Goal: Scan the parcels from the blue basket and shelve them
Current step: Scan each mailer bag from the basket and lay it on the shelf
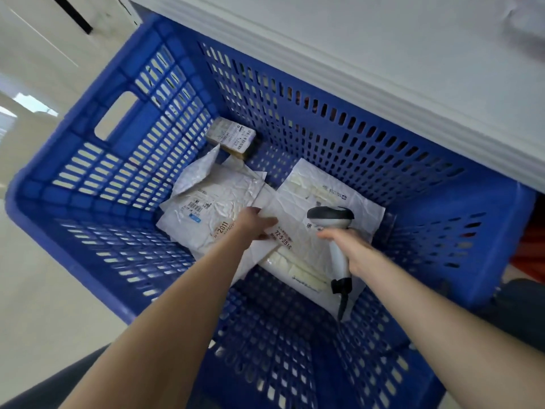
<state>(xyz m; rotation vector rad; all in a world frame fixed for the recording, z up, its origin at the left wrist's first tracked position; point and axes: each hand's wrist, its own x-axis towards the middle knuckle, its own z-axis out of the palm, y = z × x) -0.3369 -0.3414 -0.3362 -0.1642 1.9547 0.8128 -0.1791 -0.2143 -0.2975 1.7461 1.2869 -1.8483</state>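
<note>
- Blue plastic: a slotted basket [436, 225] is seen from above, tucked under the edge of a white shelf [383, 69].
- At the far corner of its floor a small labelled box [231, 137] is set.
- A crumpled white parcel [298, 231], marked 72-5-2516, lies mid-floor and is pinched at its edge by the left hand [255, 224], thumb on top.
- Just left of it a mailer [203, 208] marked 2011 is laid flat, partly overlapped by the parcel.
- A grey-and-white scanner [330, 216] is gripped round its handle by the right hand [351, 249] — head held over the parcel, cable hanging below.
</note>
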